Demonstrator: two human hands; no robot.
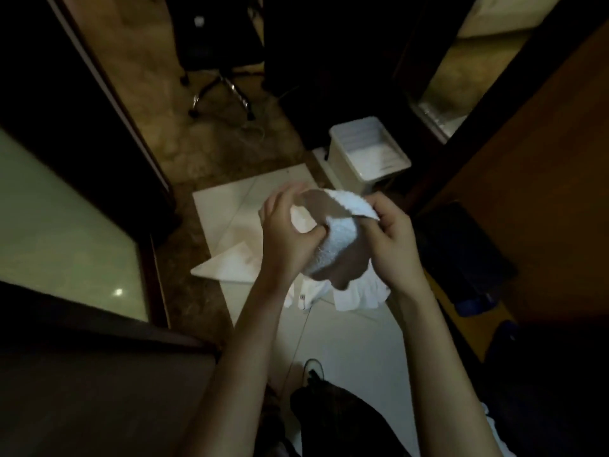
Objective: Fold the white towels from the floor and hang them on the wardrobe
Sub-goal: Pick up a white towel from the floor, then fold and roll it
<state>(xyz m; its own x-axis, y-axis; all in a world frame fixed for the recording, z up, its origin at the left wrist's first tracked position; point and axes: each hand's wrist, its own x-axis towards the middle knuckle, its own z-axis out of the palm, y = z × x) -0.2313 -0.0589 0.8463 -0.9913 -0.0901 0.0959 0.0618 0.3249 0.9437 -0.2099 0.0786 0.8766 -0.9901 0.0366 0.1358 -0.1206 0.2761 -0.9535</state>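
Both hands hold one white towel [342, 232] up in the middle of the view, above the floor [346, 341]. The left hand [286, 232] grips the towel's left side, its fingers [296, 192] curled over the upper edge and the thumb pressed into the cloth lower down. The right hand [392, 235] pinches the towel's right corner, fingers curled round it. Between the two hands the towel is bunched, with a fold arching across the top and a loose part hanging down. Below it, on the white floor tiles, lies more white cloth [359, 295], crumpled, with a small dark mark near its left edge; whether it is a second towel I cannot tell. To the left of the hands another pale sheet [230, 265] lies flat on the floor, one corner pointing left. Farther off and to the right stands a white bin [369, 153], open at the top. Far left of it stands an office chair [224, 77] on a star base. Brown wooden panels [534, 166] rise along the right side. A dark shoe [313, 367] shows near the bottom.
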